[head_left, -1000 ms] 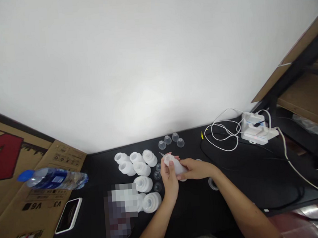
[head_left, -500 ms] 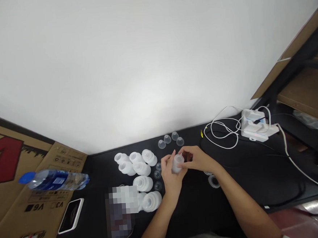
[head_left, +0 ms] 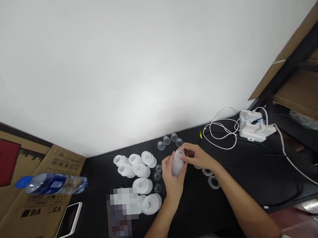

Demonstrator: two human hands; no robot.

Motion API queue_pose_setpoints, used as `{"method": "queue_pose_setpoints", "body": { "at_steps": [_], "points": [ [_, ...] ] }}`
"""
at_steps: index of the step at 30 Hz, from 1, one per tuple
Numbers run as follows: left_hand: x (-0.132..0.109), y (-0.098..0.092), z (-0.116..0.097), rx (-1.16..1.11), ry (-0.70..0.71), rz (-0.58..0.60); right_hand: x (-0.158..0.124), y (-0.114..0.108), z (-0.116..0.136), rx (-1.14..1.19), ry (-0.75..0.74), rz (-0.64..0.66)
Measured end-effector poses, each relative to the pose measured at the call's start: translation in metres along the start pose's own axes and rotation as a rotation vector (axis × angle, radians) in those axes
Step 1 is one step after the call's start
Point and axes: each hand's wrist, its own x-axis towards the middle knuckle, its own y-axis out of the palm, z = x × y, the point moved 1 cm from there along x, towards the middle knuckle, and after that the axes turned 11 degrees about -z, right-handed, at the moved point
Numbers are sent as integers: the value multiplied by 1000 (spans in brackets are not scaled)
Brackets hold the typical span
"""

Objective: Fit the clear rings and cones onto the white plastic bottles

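Note:
Upright between my hands is a small frosted white baby bottle [head_left: 178, 165], with a clear teat-like top [head_left: 180, 152] on its mouth. My left hand [head_left: 171, 175] is wrapped round the bottle's body. The fingers of my right hand [head_left: 199, 156] close on the clear top from the right; some fingertips are hidden behind it. Left of my hands stand several white bottles [head_left: 141, 170], some open-mouthed and some with tops on. Small clear teats [head_left: 157, 176] lie in a column between them and my left hand.
Clear domed caps [head_left: 161, 145] sit near the wall. Clear rings [head_left: 214, 182] lie beside my right forearm. White cables run to a power strip [head_left: 253, 125] at right. A water bottle [head_left: 57, 183], a phone [head_left: 69, 220] and a cardboard box [head_left: 45, 206] are at left.
The bottle's round mouth showed before; now the clear top stands on it, with my right fingers at it. The view has shifted slightly.

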Motion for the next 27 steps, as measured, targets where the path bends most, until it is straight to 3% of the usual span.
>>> {"method": "queue_pose_setpoints", "body": {
  "at_steps": [4, 7, 15, 20, 25, 27],
  "points": [
    [0, -1, 2, 35, 10, -25, 1, -4, -2, 59, 58, 10],
    [-4, -1, 5, -15, -68, -49, 1, -9, -5, 93, 88, 9],
    [-5, 3, 8, -221, -319, 20, 1, -11, -18, 277, 167, 108],
    [-3, 8, 7, -347, -308, 74, 4, -6, -17, 163, 129, -9],
    [-3, 8, 9, -371, -328, 32, 3, -3, -11, 365, 163, 105],
    [-3, 7, 10, -375, -343, -7, 4, -6, -13, 354, 164, 34]
  ]
}}
